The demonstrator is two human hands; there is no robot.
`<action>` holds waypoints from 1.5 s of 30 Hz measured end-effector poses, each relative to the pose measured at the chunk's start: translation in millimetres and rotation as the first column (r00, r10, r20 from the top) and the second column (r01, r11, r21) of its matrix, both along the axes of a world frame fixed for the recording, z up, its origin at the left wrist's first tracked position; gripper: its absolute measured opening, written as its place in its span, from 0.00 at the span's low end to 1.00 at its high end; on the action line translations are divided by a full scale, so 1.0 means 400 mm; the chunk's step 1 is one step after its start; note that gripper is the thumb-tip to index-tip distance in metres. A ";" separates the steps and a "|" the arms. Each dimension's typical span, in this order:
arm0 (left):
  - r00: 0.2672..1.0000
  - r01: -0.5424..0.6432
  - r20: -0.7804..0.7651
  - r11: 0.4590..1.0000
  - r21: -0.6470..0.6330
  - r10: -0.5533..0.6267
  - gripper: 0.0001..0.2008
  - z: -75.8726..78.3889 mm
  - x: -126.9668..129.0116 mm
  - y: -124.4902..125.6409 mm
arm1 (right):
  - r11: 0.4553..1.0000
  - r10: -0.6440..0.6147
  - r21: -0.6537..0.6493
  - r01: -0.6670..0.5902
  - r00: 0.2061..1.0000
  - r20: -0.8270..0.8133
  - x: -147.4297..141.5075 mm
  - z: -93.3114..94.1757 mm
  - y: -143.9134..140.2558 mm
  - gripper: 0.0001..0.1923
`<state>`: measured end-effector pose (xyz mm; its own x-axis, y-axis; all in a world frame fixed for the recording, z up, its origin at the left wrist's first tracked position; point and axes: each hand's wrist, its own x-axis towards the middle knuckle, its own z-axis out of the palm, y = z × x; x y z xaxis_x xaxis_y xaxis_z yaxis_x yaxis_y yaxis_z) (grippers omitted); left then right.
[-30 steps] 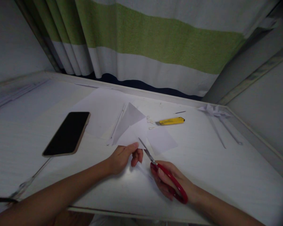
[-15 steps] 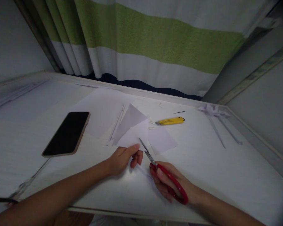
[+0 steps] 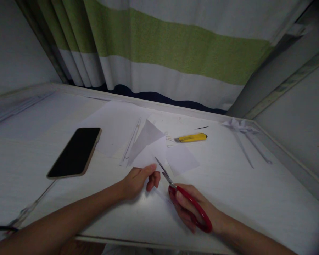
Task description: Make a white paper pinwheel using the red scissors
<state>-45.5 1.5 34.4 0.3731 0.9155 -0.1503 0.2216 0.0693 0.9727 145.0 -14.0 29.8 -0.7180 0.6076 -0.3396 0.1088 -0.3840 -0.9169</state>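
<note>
Right hand (image 3: 200, 197) around apparently plastic-handled scissors (image 3: 186, 194)

From my remote seat I see both forearms bare: the left forearm (image 3: 77, 212), long and slim, and the right forearm (image 3: 241, 230), partly cut off by the near edge. Each narrows into a smooth, uncovered wrist (image 3: 119, 189). The left hand (image 3: 138, 180) and right hand (image 3: 183, 202) are ungloved, with slender fingers (image 3: 153, 180).
</note>
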 end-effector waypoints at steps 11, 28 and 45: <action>1.000 -0.015 0.020 0.998 0.058 0.014 0.25 -0.012 -0.005 0.000 | 0.999 -0.006 0.050 0.004 0.999 0.040 -0.003 0.002 0.003 0.18; 0.985 -0.171 0.006 0.973 0.155 0.172 0.26 -0.027 -0.011 0.006 | 0.998 0.008 0.058 -0.012 0.998 0.068 0.001 0.013 0.008 0.19; 0.995 -0.086 -0.038 0.984 0.156 0.093 0.26 -0.030 -0.016 0.008 | 1.000 0.019 0.010 -0.019 1.000 -0.006 0.000 0.009 -0.005 0.18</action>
